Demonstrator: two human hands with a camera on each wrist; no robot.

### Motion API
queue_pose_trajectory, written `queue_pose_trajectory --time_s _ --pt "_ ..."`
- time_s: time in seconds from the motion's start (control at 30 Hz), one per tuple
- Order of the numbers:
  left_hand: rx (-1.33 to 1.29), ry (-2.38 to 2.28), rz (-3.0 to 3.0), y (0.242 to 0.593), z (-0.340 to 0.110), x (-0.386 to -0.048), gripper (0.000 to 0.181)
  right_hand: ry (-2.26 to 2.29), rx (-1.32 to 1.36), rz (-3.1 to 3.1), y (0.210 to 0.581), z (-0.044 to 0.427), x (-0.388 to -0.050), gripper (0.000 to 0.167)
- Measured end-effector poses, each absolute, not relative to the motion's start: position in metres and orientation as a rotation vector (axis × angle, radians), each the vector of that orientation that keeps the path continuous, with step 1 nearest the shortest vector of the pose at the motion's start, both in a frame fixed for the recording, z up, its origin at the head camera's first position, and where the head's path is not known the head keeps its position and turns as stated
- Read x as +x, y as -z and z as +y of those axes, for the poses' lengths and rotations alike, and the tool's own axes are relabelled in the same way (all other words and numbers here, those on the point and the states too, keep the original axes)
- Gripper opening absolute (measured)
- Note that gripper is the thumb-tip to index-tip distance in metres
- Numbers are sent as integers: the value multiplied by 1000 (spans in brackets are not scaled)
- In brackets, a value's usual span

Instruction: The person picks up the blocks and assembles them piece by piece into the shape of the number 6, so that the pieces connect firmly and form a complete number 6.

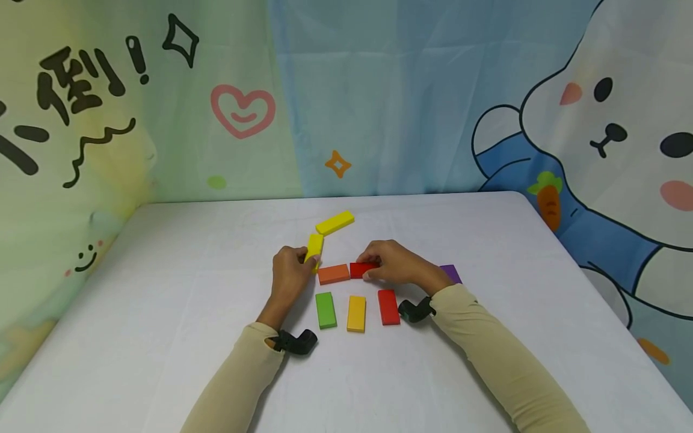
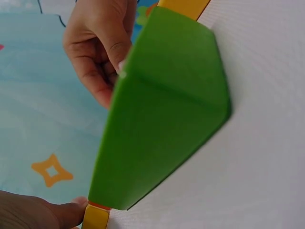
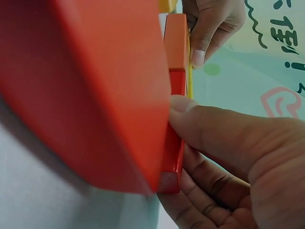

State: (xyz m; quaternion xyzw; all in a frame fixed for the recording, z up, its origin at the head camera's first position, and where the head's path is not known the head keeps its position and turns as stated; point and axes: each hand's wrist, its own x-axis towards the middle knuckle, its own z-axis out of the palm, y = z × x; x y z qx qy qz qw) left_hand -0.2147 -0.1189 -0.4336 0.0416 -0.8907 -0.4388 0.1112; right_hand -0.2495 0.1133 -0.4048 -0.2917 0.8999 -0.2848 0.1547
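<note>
In the head view the left hand (image 1: 289, 273) pinches a yellow block (image 1: 314, 246) between thumb and fingers. Its thumb also shows beside that block at the bottom left of the left wrist view. The right hand (image 1: 397, 263) grips a red block (image 1: 359, 270) lying end to end with an orange block (image 1: 333, 274). In the right wrist view the thumb lies on one side of the red block (image 3: 174, 155), with fingers behind it. A second yellow block (image 1: 335, 222) touches or nearly touches the far end of the held yellow one.
Nearer the person lie a green block (image 1: 326, 310), an amber block (image 1: 356, 314) and another red block (image 1: 388, 307), side by side with gaps. A purple block (image 1: 451, 273) is partly hidden behind the right wrist. A white cloth covers the table (image 1: 162, 300); a printed curtain (image 1: 379, 90) hangs behind.
</note>
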Motion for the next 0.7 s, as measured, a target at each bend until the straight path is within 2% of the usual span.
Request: queue_pose_trajectory --time_s 0.37,0.7 --pt "91 1268 -2615 433 -118 -214 40 817 -823 2568 404 113 -249 34" --pt "91 1273 -2625 433 -122 -215 40 837 -806 2548 402 119 -246 43"
